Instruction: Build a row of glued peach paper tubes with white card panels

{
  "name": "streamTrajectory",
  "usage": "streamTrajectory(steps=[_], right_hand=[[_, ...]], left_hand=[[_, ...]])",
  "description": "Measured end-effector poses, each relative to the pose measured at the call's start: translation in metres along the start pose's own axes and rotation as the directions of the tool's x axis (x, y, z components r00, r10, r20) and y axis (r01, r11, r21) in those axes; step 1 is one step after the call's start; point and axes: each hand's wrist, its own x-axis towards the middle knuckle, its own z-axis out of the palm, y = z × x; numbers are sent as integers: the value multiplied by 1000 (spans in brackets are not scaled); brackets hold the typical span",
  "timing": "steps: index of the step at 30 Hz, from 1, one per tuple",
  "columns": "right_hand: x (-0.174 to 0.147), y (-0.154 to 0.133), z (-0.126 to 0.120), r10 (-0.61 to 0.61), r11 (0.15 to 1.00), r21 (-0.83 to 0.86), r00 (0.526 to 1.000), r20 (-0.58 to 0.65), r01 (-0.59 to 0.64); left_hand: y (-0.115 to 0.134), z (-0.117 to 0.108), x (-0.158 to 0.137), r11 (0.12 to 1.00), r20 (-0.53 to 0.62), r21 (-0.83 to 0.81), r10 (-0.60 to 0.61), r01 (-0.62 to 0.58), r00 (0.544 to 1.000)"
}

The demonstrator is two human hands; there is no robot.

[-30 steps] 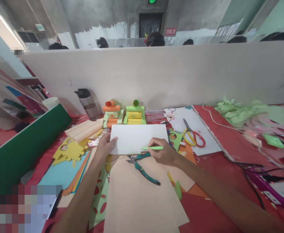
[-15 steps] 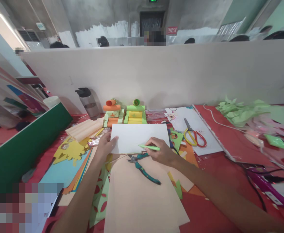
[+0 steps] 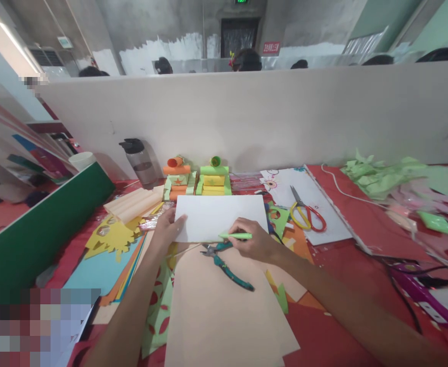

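A white sheet of paper [image 3: 218, 214] lies in front of me, blank as far as I can see. My left hand [image 3: 169, 224] grips its left edge, thumb on top and the fingers partly hidden behind. In my right hand [image 3: 251, 239] is a light green pen [image 3: 241, 236], its tip touching or just over the lower part of the sheet. Teal-handled pliers [image 3: 227, 267] rest right below, on peach paper sheets [image 3: 224, 316]; one handle runs up beside my right hand.
Paper models in orange [image 3: 177, 178] and green-yellow [image 3: 214, 176] stand behind the sheet, near a water bottle [image 3: 141, 165]. Scissors [image 3: 308, 211] lie at right on a white board. Coloured paper [image 3: 101, 267] is at left, by a green panel [image 3: 48, 219]. A white partition [image 3: 246, 117] closes the back.
The pen and my right fingers have shifted slightly down the sheet, and the pen lies a little flatter. My left hand and the sheet stay put.
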Motion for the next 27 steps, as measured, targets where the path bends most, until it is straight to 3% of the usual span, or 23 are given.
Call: streamTrajectory(steps=[3, 7, 27], right_hand=[[0, 1, 0, 33, 999, 1, 999, -26, -33], [0, 0, -1, 12, 999, -31, 999, 43, -11], [2, -2, 0, 95, 995, 17, 995, -12, -95]], left_hand=[[-1, -1, 0, 1000, 6, -15, -6, 6, 1000], [-5, -2, 2, 1000, 13, -15, -8, 8, 1000], [-3, -2, 2, 997, 3, -74, -15, 15, 1000]])
